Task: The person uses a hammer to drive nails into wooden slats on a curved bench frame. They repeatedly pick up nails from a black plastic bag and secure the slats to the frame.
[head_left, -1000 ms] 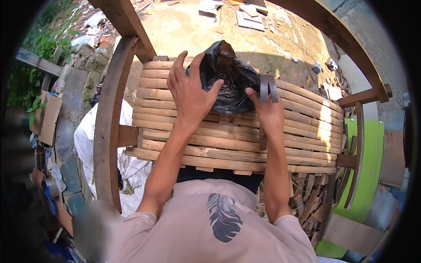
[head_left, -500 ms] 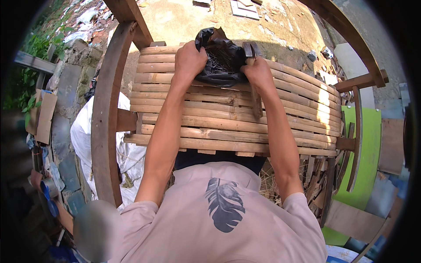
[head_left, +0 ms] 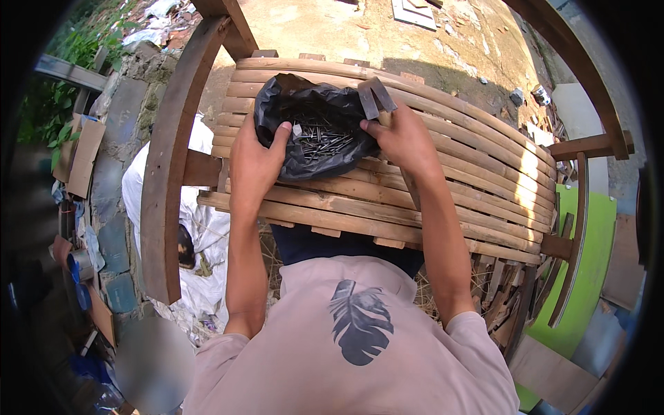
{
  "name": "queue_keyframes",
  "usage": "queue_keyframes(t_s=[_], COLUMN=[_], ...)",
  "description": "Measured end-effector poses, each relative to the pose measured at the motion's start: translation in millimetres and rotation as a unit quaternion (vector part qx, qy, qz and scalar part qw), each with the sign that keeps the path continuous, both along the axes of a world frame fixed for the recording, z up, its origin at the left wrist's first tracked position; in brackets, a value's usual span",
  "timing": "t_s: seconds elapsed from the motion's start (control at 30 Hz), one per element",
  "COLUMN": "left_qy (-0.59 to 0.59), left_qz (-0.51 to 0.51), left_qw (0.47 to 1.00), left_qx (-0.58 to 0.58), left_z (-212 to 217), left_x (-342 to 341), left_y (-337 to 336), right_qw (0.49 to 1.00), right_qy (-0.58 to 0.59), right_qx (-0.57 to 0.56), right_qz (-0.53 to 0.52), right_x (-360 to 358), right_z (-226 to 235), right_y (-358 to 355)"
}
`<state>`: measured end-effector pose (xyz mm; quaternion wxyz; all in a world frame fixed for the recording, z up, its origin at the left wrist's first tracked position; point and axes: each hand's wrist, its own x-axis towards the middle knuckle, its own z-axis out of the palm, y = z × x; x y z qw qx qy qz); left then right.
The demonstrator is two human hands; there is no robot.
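A black plastic bag [head_left: 319, 168] gapes between my hands, above the bamboo-slat bench [head_left: 477, 197]. Inside it lies a heap of metal nails [head_left: 325, 142], with a small pale piece among them at the left. My left hand [head_left: 257, 158] is closed on the bag's left side, its thumb over the rim. In my right hand [head_left: 408, 142] is a claw hammer [head_left: 375, 99], head up and handle running down under the wrist. The right thumb also presses on the bag's right rim.
Dark wooden posts frame the bench, one at the left [head_left: 169, 166] and a curved one at the right [head_left: 564, 76]. A white sack [head_left: 200, 270] lies below left. Beyond the bench is sunlit concrete [head_left: 346, 34]; a green panel [head_left: 588, 256] leans at the right.
Both hands have brought the bag nearer to me and a little left. Its mouth has opened wider, showing more of the nails. The hammer has stayed in my right hand.
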<state>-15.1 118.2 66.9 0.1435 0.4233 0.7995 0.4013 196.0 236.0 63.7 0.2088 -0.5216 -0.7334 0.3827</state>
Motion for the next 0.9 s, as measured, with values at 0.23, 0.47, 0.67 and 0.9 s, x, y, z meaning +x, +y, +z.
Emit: queue_keyframes(t_s=[0.23,0.47,0.67,0.9], left_qy=[0.202,0.199,0.199,0.216], left_qz=[-0.147,-0.167,-0.163,-0.257], left_qw=[0.938,0.964,0.966,0.940], left_qx=[0.239,0.052,-0.028,-0.058], left_z=[18.9,-18.1,-28.7,-15.5], left_x=[15.0,28.2,22.8,10.0], left_y=[-23.2,-15.0,-18.9,22.9], right_qw=[0.994,0.976,0.939,0.944], right_qy=[0.090,0.197,0.281,0.294], right_qx=[-0.001,-0.075,-0.192,-0.136], right_qz=[-0.063,0.050,-0.049,-0.065], right_x=[22.8,-8.6,-2.7,-5.0], right_z=[46.6,-1.3,-26.2,-23.2], right_y=[-55.7,-66.1,-56.1,-38.1])
